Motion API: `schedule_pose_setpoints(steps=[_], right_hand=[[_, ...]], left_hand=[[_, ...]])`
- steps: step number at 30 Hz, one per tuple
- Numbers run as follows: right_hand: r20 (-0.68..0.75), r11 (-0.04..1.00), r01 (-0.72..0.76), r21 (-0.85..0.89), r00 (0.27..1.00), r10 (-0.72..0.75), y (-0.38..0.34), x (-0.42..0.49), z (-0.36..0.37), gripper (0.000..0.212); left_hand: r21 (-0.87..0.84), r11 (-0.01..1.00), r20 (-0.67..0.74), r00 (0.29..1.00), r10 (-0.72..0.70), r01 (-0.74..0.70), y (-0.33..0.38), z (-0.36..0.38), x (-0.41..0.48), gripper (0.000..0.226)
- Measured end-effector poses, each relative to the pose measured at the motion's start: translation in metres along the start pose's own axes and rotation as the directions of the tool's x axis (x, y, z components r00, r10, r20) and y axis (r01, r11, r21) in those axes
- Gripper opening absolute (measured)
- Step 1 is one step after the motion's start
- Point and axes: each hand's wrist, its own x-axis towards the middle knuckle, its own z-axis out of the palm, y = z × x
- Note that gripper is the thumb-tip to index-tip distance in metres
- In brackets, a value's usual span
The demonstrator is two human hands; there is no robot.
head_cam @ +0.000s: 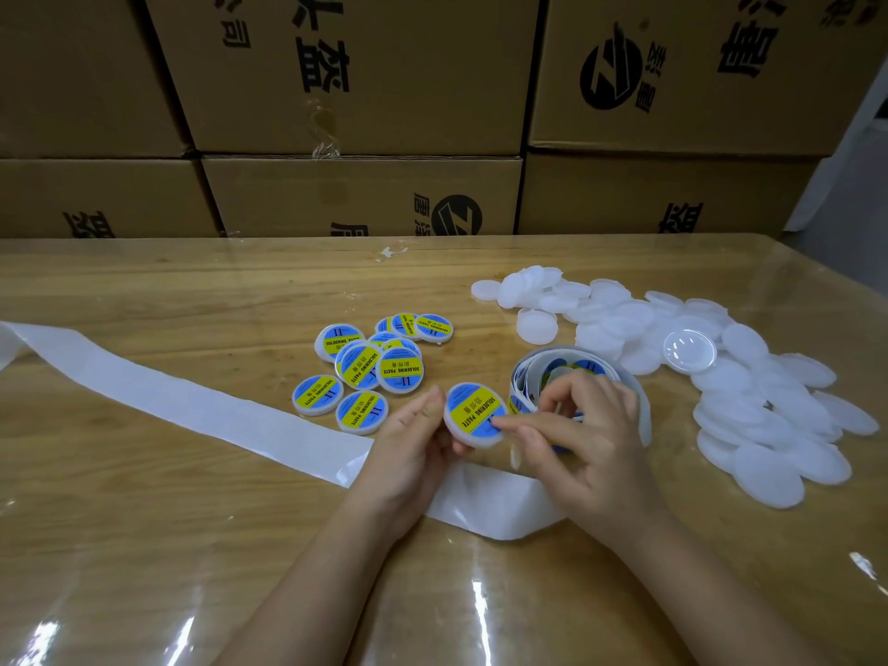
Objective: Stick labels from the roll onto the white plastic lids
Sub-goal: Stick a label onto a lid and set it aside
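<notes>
My left hand (413, 439) grips a white plastic lid (473, 415) by its edge, tilted toward me; a blue and yellow label covers its top. My right hand (584, 439) touches the right edge of that label with a fingertip, the other fingers curled over the label roll (584, 365). The roll lies just behind my right hand with blue labels showing inside. Its empty white backing strip (168, 396) runs left across the table and loops under my hands. Several labelled lids (370, 367) lie behind my left hand. A large heap of plain white lids (721, 377) lies to the right.
The wooden table (192, 545) has a glossy clear cover. Stacked cardboard boxes (360, 113) form a wall along its far edge. One clear lid (689, 349) rests on top of the white heap.
</notes>
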Motion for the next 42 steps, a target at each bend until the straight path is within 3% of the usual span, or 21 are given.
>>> schedule_pose_setpoints(steps=[6, 16, 23, 31, 38, 42], right_hand=[[0.026, 0.999, -0.036, -0.007, 0.999, 0.036, 0.0010, -0.0010, 0.0018, 0.029], [0.050, 0.999, 0.050, -0.003, 0.998, -0.050, -0.0024, -0.0031, 0.0050, 0.029], [-0.032, 0.999, -0.025, -0.047, 0.999, 0.024, 0.0019, -0.0017, 0.0040, 0.028], [-0.017, 0.997, 0.070, 0.019, 0.997, -0.070, -0.0029, -0.0034, 0.0068, 0.026], [0.091, 0.994, 0.094, 0.055, 0.991, -0.099, -0.0053, -0.0060, 0.0079, 0.028], [0.074, 0.998, 0.055, -0.005, 0.996, -0.055, -0.0062, -0.0052, 0.0081, 0.029]], left_hand=[[0.060, 0.997, 0.144, 0.988, -0.052, 0.044, 0.0029, 0.0019, -0.0060, 0.036], [0.151, 0.986, 0.191, 0.977, -0.100, 0.071, 0.0024, 0.0054, -0.0066, 0.040], [0.008, 0.999, 0.106, 0.993, -0.053, 0.053, 0.0028, 0.0016, -0.0033, 0.032], [-0.107, 0.994, 0.026, 1.000, 0.003, 0.000, 0.0033, 0.0006, -0.0016, 0.025], [-0.023, 1.000, 0.109, 0.994, -0.008, 0.011, 0.0006, 0.0026, -0.0023, 0.036], [0.101, 0.994, 0.135, 0.989, -0.065, 0.052, -0.0015, 0.0035, -0.0039, 0.037]])
